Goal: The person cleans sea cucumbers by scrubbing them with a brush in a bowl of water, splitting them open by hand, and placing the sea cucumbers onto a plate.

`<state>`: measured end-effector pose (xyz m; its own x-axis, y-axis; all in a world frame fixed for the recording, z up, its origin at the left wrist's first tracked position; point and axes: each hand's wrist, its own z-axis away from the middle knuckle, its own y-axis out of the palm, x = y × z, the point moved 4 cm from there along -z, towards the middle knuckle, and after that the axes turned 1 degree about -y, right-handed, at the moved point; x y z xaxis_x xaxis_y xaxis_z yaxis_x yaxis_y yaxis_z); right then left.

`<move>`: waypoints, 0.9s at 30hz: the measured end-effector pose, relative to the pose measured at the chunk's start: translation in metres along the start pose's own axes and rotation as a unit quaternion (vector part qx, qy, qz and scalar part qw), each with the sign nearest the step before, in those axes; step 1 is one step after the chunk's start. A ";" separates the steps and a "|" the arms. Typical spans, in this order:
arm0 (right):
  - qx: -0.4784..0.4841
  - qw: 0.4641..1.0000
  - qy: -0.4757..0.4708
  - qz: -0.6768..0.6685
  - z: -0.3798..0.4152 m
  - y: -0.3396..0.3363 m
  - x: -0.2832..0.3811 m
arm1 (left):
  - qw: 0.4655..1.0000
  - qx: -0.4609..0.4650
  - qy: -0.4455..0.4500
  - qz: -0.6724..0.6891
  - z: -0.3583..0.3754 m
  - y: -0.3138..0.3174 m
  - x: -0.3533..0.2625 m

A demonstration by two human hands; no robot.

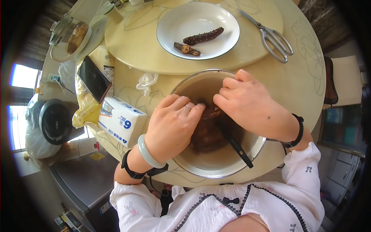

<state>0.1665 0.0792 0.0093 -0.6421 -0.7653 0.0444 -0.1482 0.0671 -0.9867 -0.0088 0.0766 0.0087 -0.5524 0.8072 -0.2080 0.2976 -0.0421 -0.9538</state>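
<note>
A large metal pot [257,149] of brownish water stands at the table's near edge, with dark pieces lying in it. Above the pot, my left hand [174,123] and my right hand [247,102] both have their fingers closed on a small dark brown piece [210,112] between them. Its shape is mostly hidden by the fingers. A tool with a black handle [239,150] leans in the pot against the near right rim. Beyond the pot, a white plate [176,23] holds a dark spiny sea cucumber [203,36] and a smaller brown piece [187,49].
Scissors [267,33] lie on the raised round board [135,50] right of the plate. At left are a tissue pack [121,120], a phone [94,79], crumpled plastic [147,82] and a glass dish [77,38]. A chair [345,79] stands at right.
</note>
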 end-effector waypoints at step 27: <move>0.034 0.920 -0.002 -0.391 -0.009 -0.023 -0.024 | 0.987 -0.074 -0.026 0.139 -0.002 -0.008 0.006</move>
<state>0.1782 0.1018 0.0324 -0.3561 -0.5644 0.7448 -0.5166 -0.5452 -0.6602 -0.0129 0.0829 0.0154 -0.4715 0.7444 -0.4728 0.5528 -0.1682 -0.8162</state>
